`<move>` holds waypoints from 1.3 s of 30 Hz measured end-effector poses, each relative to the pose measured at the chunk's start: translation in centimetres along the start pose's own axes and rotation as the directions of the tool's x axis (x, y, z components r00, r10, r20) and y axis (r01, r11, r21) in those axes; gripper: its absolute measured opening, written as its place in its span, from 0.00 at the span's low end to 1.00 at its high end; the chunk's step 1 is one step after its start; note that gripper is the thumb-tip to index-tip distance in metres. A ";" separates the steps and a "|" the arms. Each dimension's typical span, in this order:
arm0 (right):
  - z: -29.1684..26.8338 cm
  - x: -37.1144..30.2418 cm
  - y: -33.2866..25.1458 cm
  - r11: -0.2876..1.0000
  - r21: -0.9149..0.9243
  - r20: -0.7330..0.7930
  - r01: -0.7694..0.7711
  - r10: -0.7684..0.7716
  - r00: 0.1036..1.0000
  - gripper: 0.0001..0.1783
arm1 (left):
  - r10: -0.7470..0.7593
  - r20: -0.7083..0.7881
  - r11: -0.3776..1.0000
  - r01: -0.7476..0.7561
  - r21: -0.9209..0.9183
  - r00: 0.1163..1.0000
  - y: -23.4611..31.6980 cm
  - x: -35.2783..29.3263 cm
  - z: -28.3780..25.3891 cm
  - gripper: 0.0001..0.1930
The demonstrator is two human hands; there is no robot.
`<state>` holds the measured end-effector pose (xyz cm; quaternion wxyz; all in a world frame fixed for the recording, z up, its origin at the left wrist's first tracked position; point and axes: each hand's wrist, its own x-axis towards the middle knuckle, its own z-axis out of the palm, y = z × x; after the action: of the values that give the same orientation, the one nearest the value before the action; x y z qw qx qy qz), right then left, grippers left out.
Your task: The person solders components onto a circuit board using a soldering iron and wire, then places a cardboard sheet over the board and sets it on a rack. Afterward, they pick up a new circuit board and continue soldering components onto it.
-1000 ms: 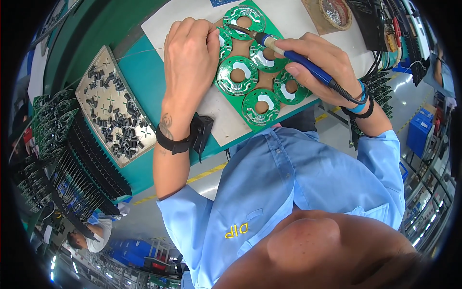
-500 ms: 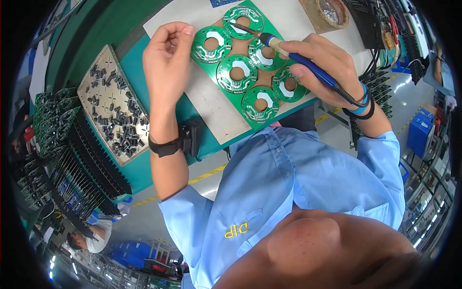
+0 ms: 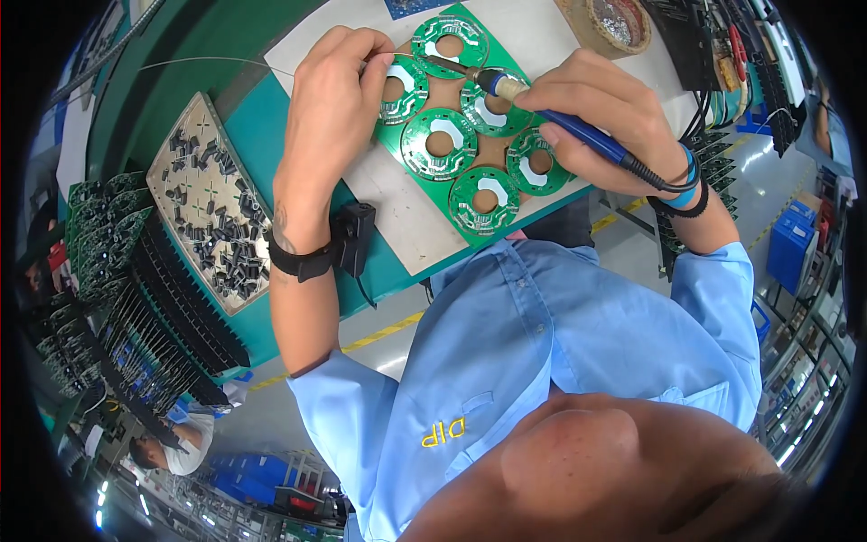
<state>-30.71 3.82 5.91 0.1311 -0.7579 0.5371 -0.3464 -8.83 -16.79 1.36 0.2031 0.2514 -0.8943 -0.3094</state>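
A green panel of several ring-shaped circuit boards (image 3: 440,144) lies on a pale sheet. My right hand (image 3: 605,113) grips a blue-handled soldering iron (image 3: 582,135), its tip meeting the lower left part of the far ring board (image 3: 450,45). Thumb and fingers of my left hand (image 3: 334,99) are pinched round a thin solder wire (image 3: 212,60), which trails off to the left. Its short end sticks out toward the iron's tip; whether the two touch is too small to tell. The left hand partly covers the leftmost ring board (image 3: 402,90).
On the left, a pale tray (image 3: 172,172) holds many small black components. Racks of green boards (image 3: 104,244) stand beyond it. A round pot (image 3: 619,25) sits at the far right of the green table (image 3: 397,271). A person (image 3: 176,443) is at lower left.
My left hand has moved right and over the leftmost ring board, and the solder wire now shows. The iron's tip has shifted slightly down and left on the far ring board.
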 end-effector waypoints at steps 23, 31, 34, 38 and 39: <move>1.5 0.1 0.5 0.996 -0.082 0.034 0.047 -0.045 0.998 0.21 | 0.035 0.006 0.996 -0.036 0.082 0.999 -0.4 0.6 0.8 0.06; 1.8 0.1 0.3 0.997 -0.061 0.008 0.036 -0.036 0.999 0.21 | -0.018 -0.109 0.983 0.038 0.182 0.994 0.6 -0.4 -0.1 0.06; 1.7 0.0 0.3 0.997 -0.063 0.008 0.034 -0.033 0.999 0.21 | -0.043 -0.136 0.973 0.072 0.219 0.990 0.6 -0.5 -0.3 0.09; 1.5 0.0 0.1 0.998 -0.040 -0.006 0.047 -0.048 0.999 0.21 | -0.060 -0.152 0.985 0.083 0.151 0.987 0.4 -0.8 -0.3 0.08; 1.4 -0.1 0.0 0.998 -0.029 -0.014 0.053 -0.054 0.998 0.21 | -0.068 -0.147 0.988 0.086 0.125 0.987 0.3 -0.8 -0.2 0.08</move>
<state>-29.77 3.65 4.85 0.1070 -0.7713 0.5224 -0.3475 -8.24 -16.23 1.56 0.2374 0.3201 -0.8855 -0.2389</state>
